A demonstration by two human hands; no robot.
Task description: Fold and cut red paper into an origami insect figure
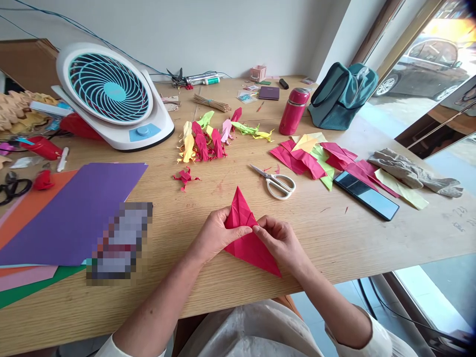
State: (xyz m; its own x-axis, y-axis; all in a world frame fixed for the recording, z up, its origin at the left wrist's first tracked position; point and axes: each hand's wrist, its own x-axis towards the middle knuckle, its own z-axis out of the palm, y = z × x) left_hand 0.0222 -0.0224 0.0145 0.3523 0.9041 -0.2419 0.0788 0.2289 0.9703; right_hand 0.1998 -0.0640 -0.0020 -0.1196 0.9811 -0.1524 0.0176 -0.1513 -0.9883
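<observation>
A partly folded sheet of red origami paper (256, 250) is held between both hands just above the table's near edge, one point aimed away from me. My left hand (219, 230) grips its left side, thumb laid across the front. With thumb and fingers pinched, my right hand (277, 235) holds the right edge close to the left thumb. Beyond the hands lie white-handled scissors (280, 187) and a small red folded paper figure (186, 178). Farther back, several folded figures (203, 141) in red, yellow, green and pink are grouped.
Left are a white fan (156, 121), purple paper (74, 213) over other coloured sheets, and a blurred-out object (121, 243). To the right are loose paper pieces (303, 161), a phone (366, 195), a grey cloth (405, 171), a red flask (293, 111) and a teal bag (342, 96).
</observation>
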